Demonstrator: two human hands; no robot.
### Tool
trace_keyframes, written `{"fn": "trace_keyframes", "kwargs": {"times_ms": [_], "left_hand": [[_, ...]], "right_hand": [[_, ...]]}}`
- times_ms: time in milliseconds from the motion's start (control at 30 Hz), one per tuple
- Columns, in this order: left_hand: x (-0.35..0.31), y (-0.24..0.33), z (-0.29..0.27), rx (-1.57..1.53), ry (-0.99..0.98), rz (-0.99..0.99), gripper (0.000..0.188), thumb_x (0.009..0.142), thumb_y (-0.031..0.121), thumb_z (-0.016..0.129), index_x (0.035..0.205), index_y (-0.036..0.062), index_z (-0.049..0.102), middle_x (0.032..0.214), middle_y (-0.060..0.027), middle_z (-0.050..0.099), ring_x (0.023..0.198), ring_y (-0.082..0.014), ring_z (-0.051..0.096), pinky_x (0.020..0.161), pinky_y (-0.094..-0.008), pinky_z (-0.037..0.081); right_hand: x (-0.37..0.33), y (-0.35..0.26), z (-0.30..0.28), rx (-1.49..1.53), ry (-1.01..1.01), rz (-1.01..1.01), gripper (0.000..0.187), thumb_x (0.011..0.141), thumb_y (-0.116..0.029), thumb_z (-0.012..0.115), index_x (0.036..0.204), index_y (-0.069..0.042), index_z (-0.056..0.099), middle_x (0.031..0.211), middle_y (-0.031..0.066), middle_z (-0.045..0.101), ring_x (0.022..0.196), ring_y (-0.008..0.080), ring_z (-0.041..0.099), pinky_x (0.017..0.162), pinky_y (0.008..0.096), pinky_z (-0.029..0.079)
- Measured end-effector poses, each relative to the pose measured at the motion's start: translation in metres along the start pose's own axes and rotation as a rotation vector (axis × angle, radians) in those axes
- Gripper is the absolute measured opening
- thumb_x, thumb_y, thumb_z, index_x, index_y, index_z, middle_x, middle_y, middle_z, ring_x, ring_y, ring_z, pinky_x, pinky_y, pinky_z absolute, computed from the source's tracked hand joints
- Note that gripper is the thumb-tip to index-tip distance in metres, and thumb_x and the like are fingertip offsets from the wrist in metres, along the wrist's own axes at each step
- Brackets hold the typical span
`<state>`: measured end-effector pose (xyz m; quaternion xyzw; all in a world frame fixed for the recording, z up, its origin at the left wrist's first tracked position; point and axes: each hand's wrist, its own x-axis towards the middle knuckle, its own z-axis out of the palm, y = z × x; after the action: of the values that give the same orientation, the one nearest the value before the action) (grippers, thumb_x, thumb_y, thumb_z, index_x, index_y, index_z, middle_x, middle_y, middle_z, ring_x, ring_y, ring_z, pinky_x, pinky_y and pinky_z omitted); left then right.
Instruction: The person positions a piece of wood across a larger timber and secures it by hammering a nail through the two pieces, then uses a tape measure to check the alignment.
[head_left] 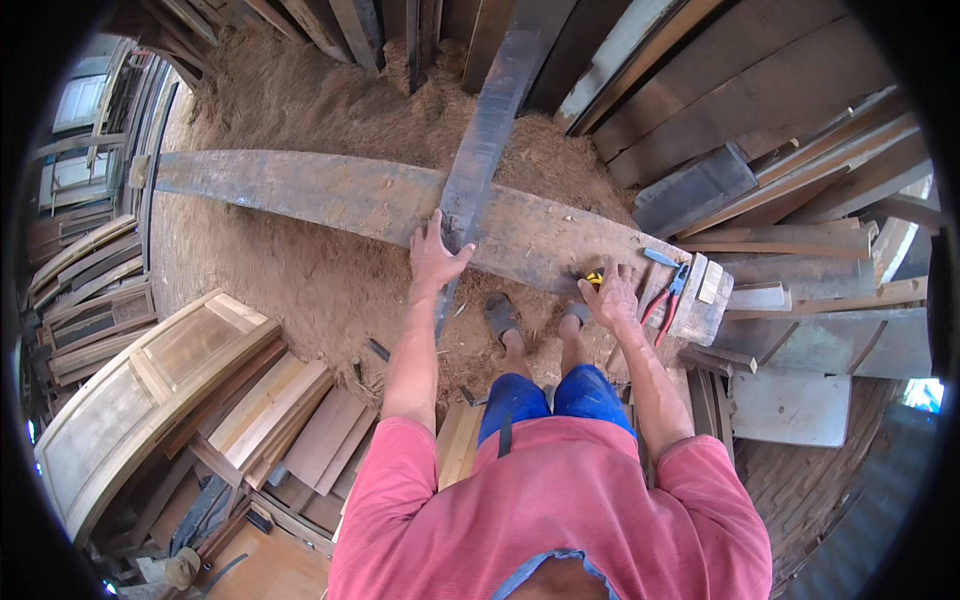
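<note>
The left hand, fingers spread, touches a dark board, cut off up top; the right hand partly hides a yellow thing, grip unclear.

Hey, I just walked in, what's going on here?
A person stands at a long wide plank with a dark board lying across it. The left hand rests spread on the near part of the board. The right hand is at a small yellow thing, perhaps a tape measure, on or just above the plank; whether it is gripped is unclear. Red-handled pliers lie near the plank's right end, and sawdust covers the floor around.
</note>
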<state>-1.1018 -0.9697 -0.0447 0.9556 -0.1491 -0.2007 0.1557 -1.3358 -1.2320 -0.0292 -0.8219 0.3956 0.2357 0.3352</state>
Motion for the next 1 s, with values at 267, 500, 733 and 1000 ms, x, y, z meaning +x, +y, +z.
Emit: {"fn": "trace_keyframes", "kwargs": {"times_ms": [267, 500, 733, 1000], "left_hand": [[0.020, -0.040, -0.007, -0.304, -0.152, 0.020, 0.104, 0.072, 0.048, 0.084, 0.158, 0.0089, 0.038, 0.151, -0.0324, 0.045, 0.143, -0.0448, 0.041, 0.120, -0.0467, 0.033], [0.027, -0.065, -0.006, -0.408, -0.110, 0.131, 0.096, 0.076, 0.044, 0.083, 0.152, 0.0003, 0.045, 0.141, -0.0271, 0.059, 0.133, -0.0351, 0.055, 0.115, -0.0402, 0.039], [0.038, -0.061, -0.036, -0.767, -0.437, -0.071, 0.074, 0.085, 0.034, 0.078, 0.143, -0.0045, 0.054, 0.119, -0.0067, 0.066, 0.107, -0.0159, 0.058, 0.098, -0.0301, 0.045], [0.040, -0.055, -0.038, -0.717, -0.459, -0.073, 0.078, 0.082, 0.035, 0.080, 0.144, -0.0041, 0.053, 0.120, -0.0096, 0.067, 0.109, -0.0189, 0.060, 0.100, -0.0320, 0.045]], "right_hand": [[-0.007, 0.010, 0.014, 0.024, 0.187, -0.083, 0.075, 0.091, -0.038, 0.070, 0.150, -0.003, 0.039, 0.143, 0.0346, 0.045, 0.133, 0.0511, 0.045, 0.111, 0.0536, 0.040], [-0.002, 0.005, 0.011, 0.123, 0.127, -0.050, 0.070, 0.093, -0.037, 0.068, 0.148, -0.001, 0.043, 0.140, 0.0367, 0.049, 0.138, 0.0519, 0.039, 0.116, 0.0528, 0.033], [0.005, 0.041, 0.011, 0.054, 0.377, -0.075, 0.055, 0.094, -0.032, 0.067, 0.137, -0.002, 0.053, 0.125, 0.0314, 0.059, 0.122, 0.0477, 0.051, 0.105, 0.0533, 0.041], [-0.003, 0.085, 0.000, -0.063, 0.433, 0.076, 0.042, 0.091, -0.025, 0.070, 0.125, -0.003, 0.056, 0.114, 0.0286, 0.062, 0.114, 0.0456, 0.056, 0.098, 0.0540, 0.043]]}}
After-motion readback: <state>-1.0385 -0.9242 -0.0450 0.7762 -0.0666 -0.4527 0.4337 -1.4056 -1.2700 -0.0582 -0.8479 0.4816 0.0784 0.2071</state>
